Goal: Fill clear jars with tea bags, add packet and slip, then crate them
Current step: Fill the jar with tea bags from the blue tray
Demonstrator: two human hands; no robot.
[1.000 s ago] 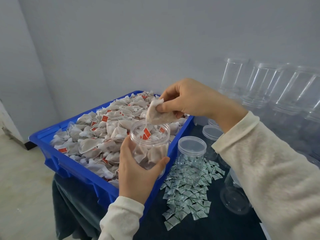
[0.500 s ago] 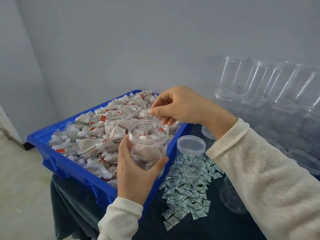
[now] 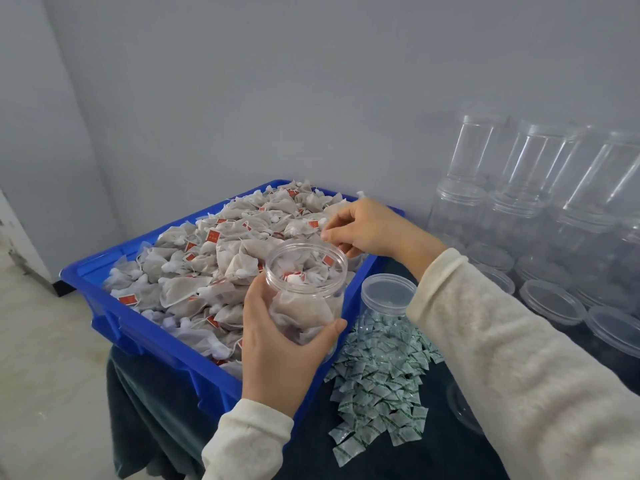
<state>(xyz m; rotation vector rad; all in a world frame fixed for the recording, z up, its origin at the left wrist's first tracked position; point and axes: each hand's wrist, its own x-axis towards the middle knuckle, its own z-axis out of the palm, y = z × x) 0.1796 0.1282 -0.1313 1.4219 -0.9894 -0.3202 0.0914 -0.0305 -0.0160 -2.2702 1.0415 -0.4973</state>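
My left hand (image 3: pixel 277 355) grips a clear open jar (image 3: pixel 308 289) from below, holding it over the near right edge of the blue crate (image 3: pixel 114 306). Several tea bags lie inside the jar. The crate is heaped with tea bags (image 3: pixel 207 265), beige with red tags. Just beyond the jar's rim, my right hand (image 3: pixel 370 226) is down on the heap at its far right. Its thumb and forefinger pinch a tea bag there. A pile of small green-and-white packets (image 3: pixel 381 368) lies on the dark cloth to the right of the crate.
A lidded clear jar (image 3: pixel 388 292) stands behind the packets. Empty clear jars (image 3: pixel 519 188) are stacked along the wall at right, with more lidded ones (image 3: pixel 550 299) in front. The cloth-covered table (image 3: pixel 156 410) ends at left above a pale floor.
My right hand dropped the tea bag it held into the jar, then moved back over the heap in the crate. My left hand kept the jar in about the same place.
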